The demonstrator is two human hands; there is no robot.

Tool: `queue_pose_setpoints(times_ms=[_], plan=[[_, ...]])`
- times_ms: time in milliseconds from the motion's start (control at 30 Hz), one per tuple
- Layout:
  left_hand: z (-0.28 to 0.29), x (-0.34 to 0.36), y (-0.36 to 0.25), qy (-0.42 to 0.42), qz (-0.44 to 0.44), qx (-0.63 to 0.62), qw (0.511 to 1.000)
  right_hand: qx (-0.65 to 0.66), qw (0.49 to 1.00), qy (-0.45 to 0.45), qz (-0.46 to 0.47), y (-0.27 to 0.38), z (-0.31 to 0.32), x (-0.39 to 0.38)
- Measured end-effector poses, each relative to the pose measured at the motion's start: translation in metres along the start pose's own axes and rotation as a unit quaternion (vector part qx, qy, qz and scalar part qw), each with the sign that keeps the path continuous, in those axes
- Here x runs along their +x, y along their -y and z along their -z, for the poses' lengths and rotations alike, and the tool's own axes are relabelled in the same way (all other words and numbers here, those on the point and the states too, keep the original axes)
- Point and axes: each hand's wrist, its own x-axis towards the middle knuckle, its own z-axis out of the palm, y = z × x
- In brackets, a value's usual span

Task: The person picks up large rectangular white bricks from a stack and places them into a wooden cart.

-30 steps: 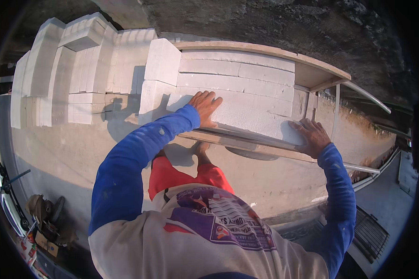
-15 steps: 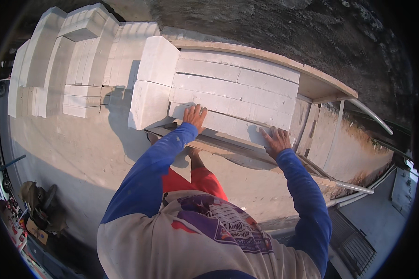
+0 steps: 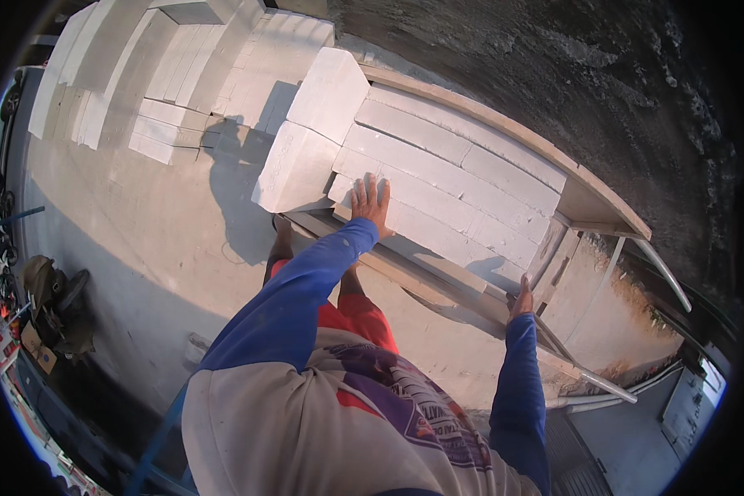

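My left hand (image 3: 370,205) lies with fingers spread on the nearest long white block (image 3: 438,227), close to its left end. At that block's right end, my right hand (image 3: 521,301) rests against the near corner with its fingers stretched out. The block lies flush beside further rows of white blocks (image 3: 446,178), packed in a wooden cart (image 3: 504,136) with metal handles. Two larger white blocks (image 3: 329,95) stand across the left end of the load. Neither hand is wrapped round anything.
Tall stacks of white blocks (image 3: 107,62) stand at the far left. Metal handles (image 3: 665,277) jut out from the cart's right end. A dark, rough bank (image 3: 537,58) runs along the far side. Dark bulky gear (image 3: 58,306) sits at the left on the concrete floor (image 3: 157,215).
The nearest block has shifted away from me, closing the gap to the row behind. My right hand has moved from its top to its right end. The view has turned.
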Motion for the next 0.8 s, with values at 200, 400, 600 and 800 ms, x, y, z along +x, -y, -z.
queue_pose_setpoints(times_ms=[200,400,600,800], plan=[[0.005,0.007,0.019,0.026,-0.007,0.031,0.999,-0.008,1.0,-0.019,0.0,-0.007,-0.033,0.002],[0.018,0.004,0.034,0.077,-0.011,0.073,0.994,-0.12,0.993,-0.014,-0.018,0.021,-0.061,-0.037],[0.089,-0.084,0.05,-0.003,-0.135,-0.251,0.959,-0.235,0.87,-0.156,0.405,0.062,-0.177,-0.127],[0.067,-0.176,0.163,-0.011,0.055,-0.396,0.917,-0.192,0.817,0.209,0.502,0.119,-0.402,-0.252]])
